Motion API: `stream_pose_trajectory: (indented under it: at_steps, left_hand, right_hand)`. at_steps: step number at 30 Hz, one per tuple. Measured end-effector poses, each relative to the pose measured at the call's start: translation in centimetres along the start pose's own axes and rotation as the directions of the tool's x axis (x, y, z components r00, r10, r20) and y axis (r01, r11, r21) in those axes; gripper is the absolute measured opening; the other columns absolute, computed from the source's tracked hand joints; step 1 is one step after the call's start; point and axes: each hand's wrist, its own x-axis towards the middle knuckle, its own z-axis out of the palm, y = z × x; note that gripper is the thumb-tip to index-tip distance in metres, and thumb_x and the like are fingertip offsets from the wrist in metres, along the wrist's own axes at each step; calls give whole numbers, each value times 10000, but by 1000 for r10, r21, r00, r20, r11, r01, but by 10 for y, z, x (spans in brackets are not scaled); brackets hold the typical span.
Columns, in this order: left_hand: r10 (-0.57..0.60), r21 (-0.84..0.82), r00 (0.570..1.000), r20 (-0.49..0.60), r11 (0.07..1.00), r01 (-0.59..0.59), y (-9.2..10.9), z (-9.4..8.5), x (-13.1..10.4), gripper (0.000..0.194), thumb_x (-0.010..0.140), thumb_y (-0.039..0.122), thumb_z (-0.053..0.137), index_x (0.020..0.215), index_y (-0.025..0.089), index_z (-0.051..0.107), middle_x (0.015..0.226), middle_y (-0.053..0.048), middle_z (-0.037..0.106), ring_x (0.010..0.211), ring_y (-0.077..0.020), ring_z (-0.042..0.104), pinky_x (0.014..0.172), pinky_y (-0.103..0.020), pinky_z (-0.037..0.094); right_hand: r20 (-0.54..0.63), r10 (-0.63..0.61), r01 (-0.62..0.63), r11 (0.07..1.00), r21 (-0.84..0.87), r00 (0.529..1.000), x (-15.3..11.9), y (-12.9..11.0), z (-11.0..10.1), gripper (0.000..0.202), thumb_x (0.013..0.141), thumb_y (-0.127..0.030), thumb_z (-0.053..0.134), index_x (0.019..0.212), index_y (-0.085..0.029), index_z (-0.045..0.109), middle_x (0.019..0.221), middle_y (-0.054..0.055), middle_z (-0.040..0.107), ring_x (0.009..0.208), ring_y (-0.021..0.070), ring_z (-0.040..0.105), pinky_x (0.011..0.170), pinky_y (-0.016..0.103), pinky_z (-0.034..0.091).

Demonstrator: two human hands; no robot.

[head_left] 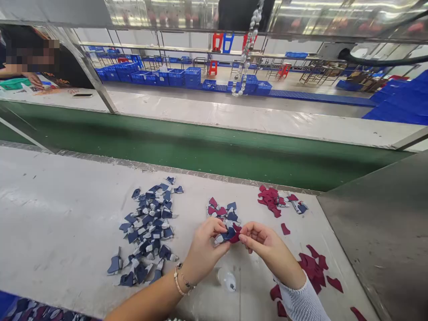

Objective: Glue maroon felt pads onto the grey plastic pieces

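Observation:
Between the fingers of my left hand is a small navy-and-grey piece. My right hand pinches a flat maroon piece that touches the navy one. Just beyond them lies a small cluster of maroon, navy and grey pieces. A large spread of navy-and-grey pieces covers the table to the left. Loose maroon pieces lie to the right, with another maroon pile farther back. Near my wrists rests a small translucent bottle with a dark tip.
A green conveyor belt runs behind the white table. At right stands a metal panel. A blue bin of pieces is at the lower left. A bead strand hangs overhead. Another person works at the far left.

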Motion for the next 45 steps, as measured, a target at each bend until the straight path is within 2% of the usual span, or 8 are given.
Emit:
stream_pose_trajectory:
  at_steps: [12, 16, 19, 22, 26, 30, 35, 45]
  left_hand:
    - [64, 53, 998, 14, 996, -65, -2, 4, 3, 173, 811, 242, 778, 912, 191, 647, 1012, -74, 657, 959, -198, 661, 781, -308, 593]
    - [84, 44, 996, 35, 995, -85, 0, 2, 4, 133, 842, 245, 749, 913, 191, 650, 998, -77, 660, 940, -195, 666, 786, -318, 598]
    - [83, 17, 994, 69, 996, -85, 5, -2, 3, 129, 847, 251, 745, 915, 199, 648, 1000, -76, 661, 956, -198, 672, 796, -323, 614]
    - [77, -16, 991, 110, 997, -76, 11, -7, 1, 138, 847, 253, 748, 932, 208, 649, 1024, -74, 667, 995, -202, 675, 827, -330, 622]
    - [117, 9, 987, 113, 993, -118, 19, -11, 0, 164, 834, 248, 770, 941, 213, 651, 1007, -68, 687, 976, -196, 682, 823, -318, 617]
    - [164, 75, 980, 110, 982, -173, 26, -13, -1, 166, 830, 223, 776, 946, 213, 659, 958, -55, 707, 929, -185, 686, 803, -303, 604]
    - [189, 81, 976, 105, 977, -198, 28, -15, -2, 176, 821, 188, 784, 948, 215, 666, 942, -31, 714, 899, -161, 693, 800, -279, 596]
    - [271, 78, 962, 31, 959, -272, 28, -9, -3, 194, 802, 164, 799, 947, 210, 679, 920, -25, 725, 871, -154, 700, 783, -267, 599]
  right_hand:
    - [-47, 2, 1, 999, 49, 999, 9, 4, 1, 472, 732, -632, 760, 759, -201, 569, 672, -6, 623, 608, 147, 549, 624, 309, 470]
    - [-1, 6, -6, 999, 49, 1000, 7, 2, -2, 476, 761, -639, 735, 780, -203, 546, 661, -13, 608, 610, 141, 542, 618, 300, 464]
    - [58, 10, -12, 1000, 27, 998, 4, -3, -5, 432, 804, -600, 718, 918, -200, 600, 725, -22, 594, 638, 139, 543, 614, 290, 466]
    - [103, -1, 2, 1000, -13, 995, 0, -7, -6, 400, 876, -573, 649, 1047, -211, 653, 795, -10, 603, 685, 145, 550, 674, 306, 490]
    - [146, -38, 50, 996, -79, 989, -3, -10, -3, 337, 934, -526, 580, 1027, -225, 698, 819, 3, 639, 707, 157, 555, 715, 318, 498]
    - [103, -89, 106, 978, -177, 991, -9, -11, 3, 305, 968, -480, 537, 1051, -231, 691, 826, 12, 659, 743, 181, 586, 721, 329, 495]
    - [38, -170, 174, 936, -305, 985, -19, -14, 11, 274, 1008, -448, 467, 1010, -239, 643, 964, 39, 672, 918, 227, 616, 829, 360, 477]
    - [-11, -270, 233, 849, -474, 963, -21, -17, 35, 297, 1066, -397, 286, 908, -241, 484, 809, 12, 533, 757, 196, 529, 695, 340, 424]
